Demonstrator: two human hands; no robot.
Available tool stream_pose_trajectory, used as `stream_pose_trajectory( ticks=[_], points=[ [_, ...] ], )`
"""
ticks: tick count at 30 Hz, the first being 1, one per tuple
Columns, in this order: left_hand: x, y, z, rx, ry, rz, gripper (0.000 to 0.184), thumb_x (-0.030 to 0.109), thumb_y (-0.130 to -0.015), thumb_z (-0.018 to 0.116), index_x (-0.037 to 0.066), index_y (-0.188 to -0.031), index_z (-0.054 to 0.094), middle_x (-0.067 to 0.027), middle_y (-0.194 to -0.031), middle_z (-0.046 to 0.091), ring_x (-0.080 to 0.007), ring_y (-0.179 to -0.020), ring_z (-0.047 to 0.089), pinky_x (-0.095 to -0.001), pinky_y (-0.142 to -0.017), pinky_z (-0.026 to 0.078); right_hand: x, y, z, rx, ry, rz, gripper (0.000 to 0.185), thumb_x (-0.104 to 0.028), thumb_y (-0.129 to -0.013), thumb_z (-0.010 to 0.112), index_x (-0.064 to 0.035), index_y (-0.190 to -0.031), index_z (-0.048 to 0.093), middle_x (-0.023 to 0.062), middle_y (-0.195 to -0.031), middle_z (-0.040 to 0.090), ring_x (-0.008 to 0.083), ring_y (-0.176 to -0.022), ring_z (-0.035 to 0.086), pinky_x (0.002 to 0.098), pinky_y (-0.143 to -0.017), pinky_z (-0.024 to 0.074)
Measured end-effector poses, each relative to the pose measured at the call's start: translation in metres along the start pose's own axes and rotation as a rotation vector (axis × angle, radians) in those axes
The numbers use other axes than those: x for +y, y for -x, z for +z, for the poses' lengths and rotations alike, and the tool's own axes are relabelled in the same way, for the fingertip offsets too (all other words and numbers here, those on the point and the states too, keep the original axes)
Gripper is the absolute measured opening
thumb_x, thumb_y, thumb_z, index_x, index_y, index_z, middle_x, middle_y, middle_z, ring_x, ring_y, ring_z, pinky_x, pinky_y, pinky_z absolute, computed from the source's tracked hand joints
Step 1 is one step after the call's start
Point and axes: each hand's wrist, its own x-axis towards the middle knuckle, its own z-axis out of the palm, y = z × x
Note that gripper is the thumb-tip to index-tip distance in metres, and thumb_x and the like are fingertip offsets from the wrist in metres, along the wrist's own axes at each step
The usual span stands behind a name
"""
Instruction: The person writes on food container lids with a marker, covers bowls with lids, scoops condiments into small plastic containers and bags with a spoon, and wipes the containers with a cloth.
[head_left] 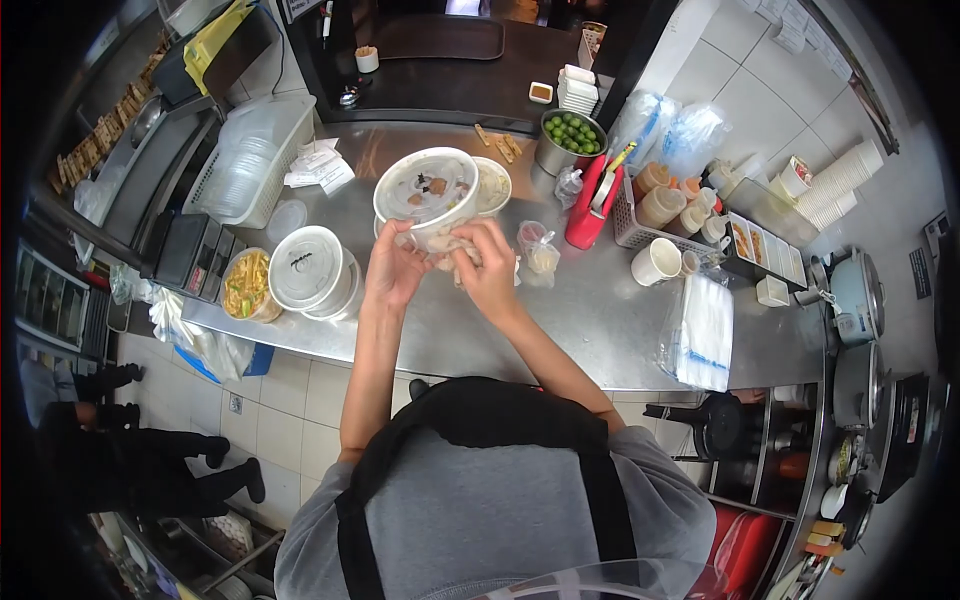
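On the steel counter before me, a white round bowl with a clear lid [428,188] stands just beyond my hands, dark bits visible through the lid. My left hand [395,268] is at its near side, fingers bent around the edge of a crumpled pale cloth [443,243]. Fingers of my right hand [487,263] pinch the same cloth from the other side. Whether my left fingertips also touch the bowl is hidden. Close behind sits another lidded bowl [493,186]. To the left are a stack of lidded white tubs [305,268] and a container of yellowish food [248,285].
Small knotted bags [541,255] lie right of my hands. Beyond are a red holder [588,215], a pot of green limes [570,135] and a basket of sauce bottles [660,207]. A plastic-wrapped white stack [703,335] lies right. Another person's legs [190,465] show lower left.
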Motion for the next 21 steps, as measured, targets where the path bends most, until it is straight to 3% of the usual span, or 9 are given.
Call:
stream_pose_trajectory(
  ticks=[6,9,12,15,18,21],
  points=[
    [0.009,-0.004,-0.008,0.035,0.012,0.003,0.053,0.02,-0.073,0.059,0.009,-0.119,0.035,-0.0147,-0.112,0.038,-0.028,-0.106,0.044,-0.0471,-0.087,0.041,0.031,0.021,-0.012,-0.203,-0.007,0.09,0.016,0.002,-0.07,0.056,0.002,-0.085,0.058,0.0127,-0.085,0.054,0.0274,-0.075,0.057,0.0342,-0.064,0.0454],
    [0.009,-0.009,-0.013,0.025,-0.063,0.045,0.058,0.023,-0.071,0.061,0.004,-0.12,0.034,-0.0137,-0.113,0.038,-0.0284,-0.107,0.044,-0.0463,-0.086,0.039,-0.009,0.003,-0.015,-0.043,-0.032,0.028,0.017,0.002,-0.069,0.057,0.0013,-0.086,0.057,0.0121,-0.084,0.053,0.0279,-0.074,0.057,0.0345,-0.063,0.0453],
    [0.005,-0.004,-0.006,-0.035,-0.02,-0.008,0.059,0.023,-0.071,0.06,0.004,-0.121,0.034,-0.0147,-0.119,0.037,-0.0283,-0.107,0.044,-0.0451,-0.083,0.041,-0.007,-0.004,-0.001,-0.029,-0.017,0.021,0.018,0.001,-0.069,0.057,0.0002,-0.087,0.058,0.0115,-0.084,0.053,0.0286,-0.074,0.056,0.0347,-0.064,0.0453],
    [0.002,-0.015,-0.012,-0.068,-0.047,-0.012,0.06,0.022,-0.07,0.06,0.006,-0.122,0.035,-0.015,-0.123,0.036,-0.0283,-0.109,0.043,-0.0461,-0.086,0.039,0.016,0.013,-0.002,-0.146,0.014,0.101,0.02,0.001,-0.068,0.057,-0.0007,-0.088,0.058,0.0117,-0.085,0.054,0.0301,-0.076,0.057,0.0367,-0.066,0.0455],
    [0.003,-0.026,0.002,-0.033,0.03,-0.046,0.061,0.02,-0.07,0.061,0.008,-0.123,0.035,-0.0141,-0.124,0.037,-0.0278,-0.114,0.04,-0.0521,-0.09,0.033,0.058,0.051,-0.009,-0.411,0.182,0.242,0.021,-0.001,-0.067,0.057,-0.0016,-0.088,0.059,0.0127,-0.086,0.055,0.0309,-0.081,0.058,0.0383,-0.07,0.0463],
    [-0.006,-0.078,0.003,-0.052,-0.076,-0.037,0.058,0.019,-0.07,0.06,0.009,-0.122,0.036,-0.0172,-0.12,0.035,-0.0322,-0.115,0.037,-0.0565,-0.084,0.038,0.062,0.079,-0.02,-0.634,0.15,0.277,0.023,-0.002,-0.066,0.058,-0.0021,-0.09,0.06,0.0135,-0.088,0.056,0.0318,-0.087,0.058,0.0391,-0.075,0.0468]
  ],
)
